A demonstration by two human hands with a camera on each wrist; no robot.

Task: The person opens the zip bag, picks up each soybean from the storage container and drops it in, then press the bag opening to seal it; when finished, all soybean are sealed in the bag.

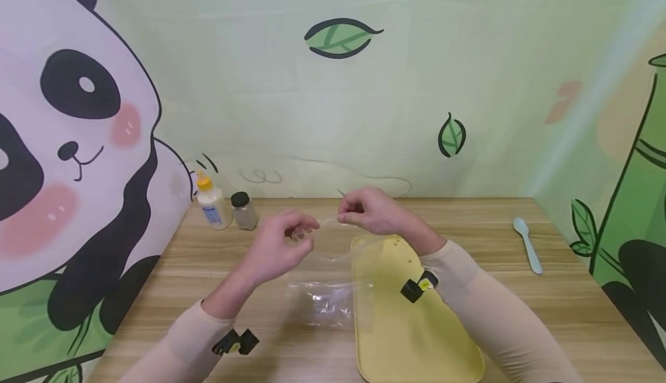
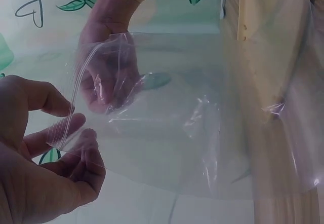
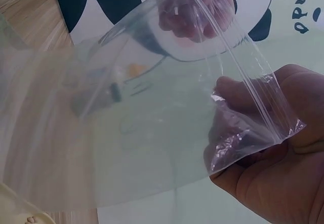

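A clear zip-lock bag [image 1: 333, 305] hangs between the two hands, its ridged zip strip running along the top edge. My left hand [image 1: 281, 250] pinches one end of that edge, with the index finger and thumb at the strip. At the other end, the right hand [image 1: 377, 212] grips the bag's top corner between thumb and curled fingers. Through the thin plastic [image 3: 152, 133] the wall and the things behind show. The lower part of the bag overlaps the left side of a yellow tray [image 1: 416, 337] in the head view.
At the back left stand a glue bottle [image 1: 212, 206] with a yellow cap and a small jar [image 1: 244, 212] with a black lid. A pale blue spoon [image 1: 528, 247] lies on the right of the wooden table [image 1: 562, 313]. Small brownish spots show at the tray's far end.
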